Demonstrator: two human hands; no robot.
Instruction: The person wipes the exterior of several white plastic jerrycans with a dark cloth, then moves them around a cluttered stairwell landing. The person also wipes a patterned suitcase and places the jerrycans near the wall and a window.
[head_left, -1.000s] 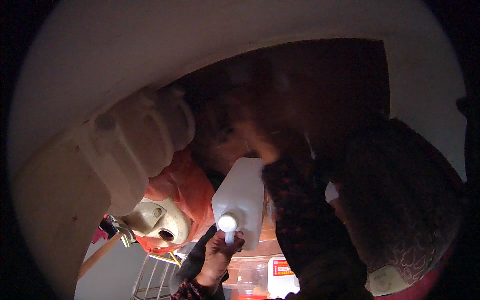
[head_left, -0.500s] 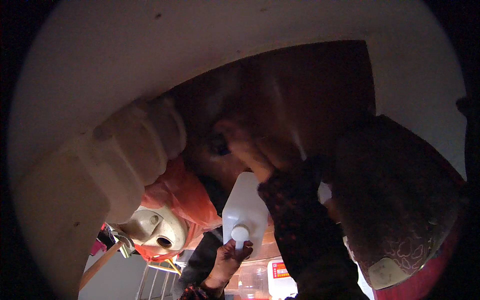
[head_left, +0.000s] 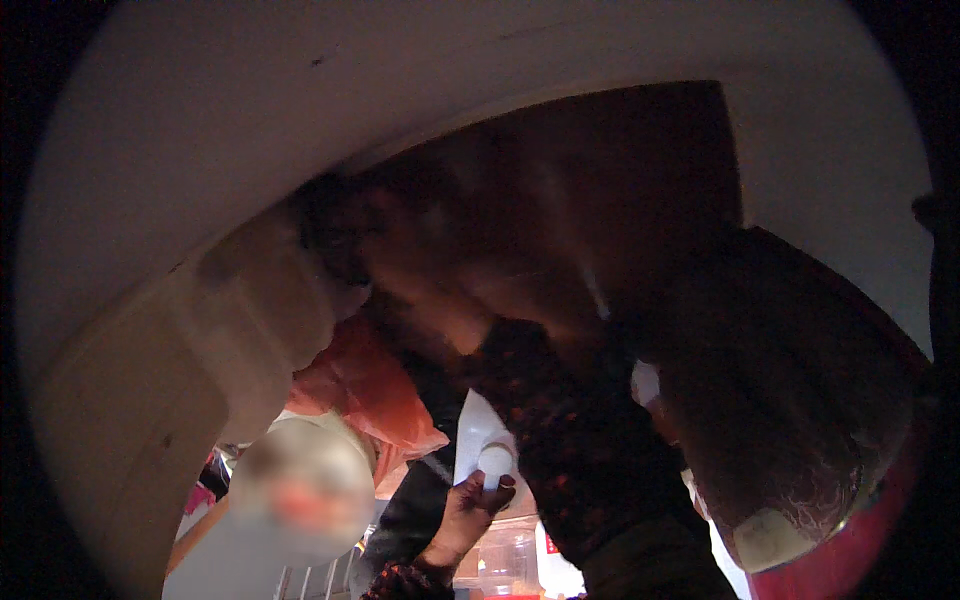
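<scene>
Extending beyond left grip point(head_left: 464, 516): white jug point(head_left: 472, 430)

Wide open over the bare brown surface point(head_left: 640, 160) above the right forearm point(head_left: 435, 308), but tight on the left against the beige ridged form point(head_left: 265, 295) and the red plastic bag point(head_left: 370, 385)! Gets barred low in the middle by the dark sleeve point(head_left: 560, 420), the white jug point(head_left: 473, 425) behind and the left hand point(head_left: 466, 512) gripping it, then walled off right by the dark bulky cover point(head_left: 790, 400).

Our left hand point(head_left: 472, 508) is curled in a grip; our right arm point(head_left: 535, 415) stretches leftward, right hand point(head_left: 372, 250) in shadow.
</scene>
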